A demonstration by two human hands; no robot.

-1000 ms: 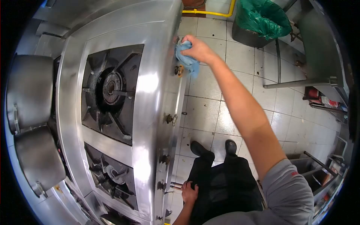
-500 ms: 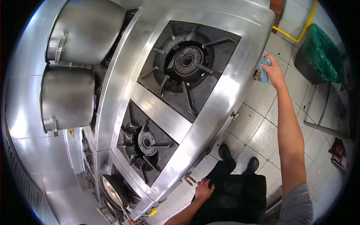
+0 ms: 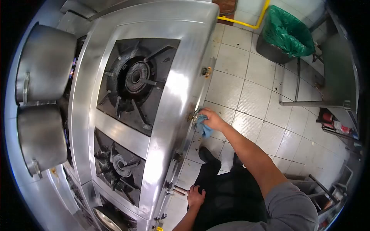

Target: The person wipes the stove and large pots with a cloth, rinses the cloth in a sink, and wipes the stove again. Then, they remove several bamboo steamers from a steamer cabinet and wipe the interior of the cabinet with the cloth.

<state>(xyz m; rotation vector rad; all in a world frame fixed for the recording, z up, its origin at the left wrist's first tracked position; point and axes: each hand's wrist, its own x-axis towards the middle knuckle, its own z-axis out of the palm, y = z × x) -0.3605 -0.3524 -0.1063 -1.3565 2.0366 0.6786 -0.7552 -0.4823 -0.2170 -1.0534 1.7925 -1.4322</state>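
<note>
A blue cloth [image 3: 203, 128] is bunched in my right hand [image 3: 211, 118], whose fingers are closed around it. Cloth and fingertips are at a valve knob [image 3: 191, 116] on the stove's front edge. Farther along that edge another knob [image 3: 207, 72] sticks out. My left hand [image 3: 195, 197] rests on the black apron [image 3: 227, 196] over my thigh, fingers spread and holding nothing. Just beside it, a brown-tipped handle [image 3: 180, 190] projects from the stove front. The steel stove [image 3: 175, 88] carries a large burner [image 3: 135, 77] and a smaller burner [image 3: 121, 164].
Two big steel pots [image 3: 46, 63] stand along the far left side. A frying pan [image 3: 106, 220] sits at the bottom of the view. Behind my right arm are a bin with a green liner [image 3: 287, 34], a metal table leg [image 3: 312, 103] and a yellow pipe [image 3: 243, 24].
The view has shifted right. My right hand has brought the cloth back along the stove front, from the farther knob to the nearer one. My left hand stays on my thigh.
</note>
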